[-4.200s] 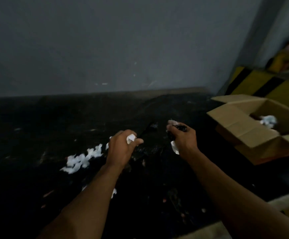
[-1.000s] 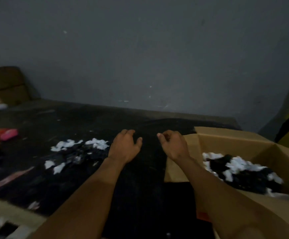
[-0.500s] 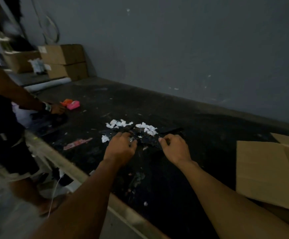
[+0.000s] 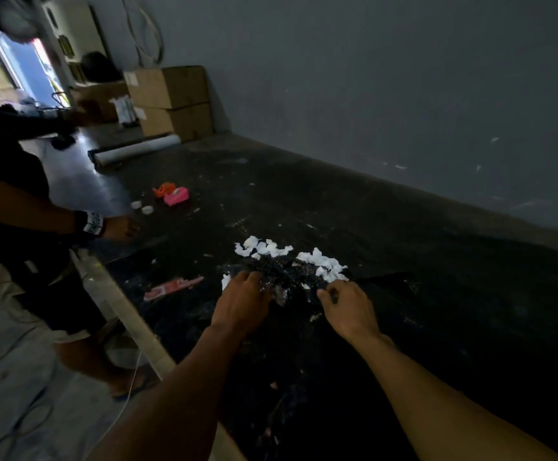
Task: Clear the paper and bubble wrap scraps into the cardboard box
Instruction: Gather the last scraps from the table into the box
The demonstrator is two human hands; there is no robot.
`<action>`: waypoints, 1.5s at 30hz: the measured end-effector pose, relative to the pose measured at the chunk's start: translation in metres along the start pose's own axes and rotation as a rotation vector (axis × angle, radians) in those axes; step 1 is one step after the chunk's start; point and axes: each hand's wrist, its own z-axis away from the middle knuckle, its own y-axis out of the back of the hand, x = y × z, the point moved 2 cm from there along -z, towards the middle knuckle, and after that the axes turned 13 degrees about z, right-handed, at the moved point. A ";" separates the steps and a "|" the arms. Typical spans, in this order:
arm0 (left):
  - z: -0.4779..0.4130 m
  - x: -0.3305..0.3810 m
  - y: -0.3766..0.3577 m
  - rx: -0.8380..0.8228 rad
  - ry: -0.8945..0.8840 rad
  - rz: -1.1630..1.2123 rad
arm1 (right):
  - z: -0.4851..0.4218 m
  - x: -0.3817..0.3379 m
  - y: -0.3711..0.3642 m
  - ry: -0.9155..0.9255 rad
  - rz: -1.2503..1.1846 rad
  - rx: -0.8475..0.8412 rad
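White paper scraps point(image 4: 263, 247) and a second white cluster point(image 4: 325, 263) lie on the black table point(image 4: 437, 294). A dark, shiny heap of bubble wrap scraps point(image 4: 286, 273) sits between and in front of them. My left hand point(image 4: 242, 302) is at the heap's near left edge, its fingers curled into the bubble wrap. At the near right edge is my right hand point(image 4: 347, 309), fingers curled with the thumb toward the heap; whether it holds a scrap is hidden. The cardboard box for the scraps is out of view.
Another person point(image 4: 8, 207) stands at the left with a hand point(image 4: 121, 227) on the table. A pink tape dispenser point(image 4: 176, 196), a pink strip point(image 4: 171, 287), a white roll point(image 4: 134, 153) and stacked cartons point(image 4: 171, 101) lie further left. The table's pale front edge point(image 4: 131, 314) runs diagonally.
The view has swung left, so the open box and its flap have left the frame. Both hands moved from the box to the scrap heap and now close in on it.
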 end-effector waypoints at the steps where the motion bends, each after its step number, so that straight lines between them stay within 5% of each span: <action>1: -0.002 -0.005 -0.004 -0.013 -0.005 -0.012 | -0.003 0.000 -0.006 0.000 -0.007 -0.005; 16: -0.086 -0.140 -0.017 -0.184 -0.052 -0.038 | -0.053 -0.078 -0.119 0.097 0.137 0.001; 21: -0.146 -0.182 -0.006 -0.206 -0.232 0.002 | -0.086 -0.115 -0.152 -0.138 0.267 -0.031; 26: -0.180 -0.211 -0.039 -0.417 -0.357 0.000 | -0.073 -0.110 -0.190 -0.353 0.252 -0.175; 30: -0.167 -0.223 -0.068 -0.526 -0.367 0.089 | -0.054 -0.108 -0.206 -0.367 0.229 -0.029; 37: -0.140 -0.250 -0.078 -0.353 -0.494 0.304 | -0.050 -0.113 -0.235 -0.345 0.143 0.083; 41: -0.136 -0.247 -0.069 -0.312 -0.409 0.414 | -0.052 -0.112 -0.219 -0.455 -0.046 0.084; 45: -0.126 -0.242 -0.066 -0.431 -0.504 0.276 | -0.046 -0.106 -0.196 -0.466 -0.093 0.196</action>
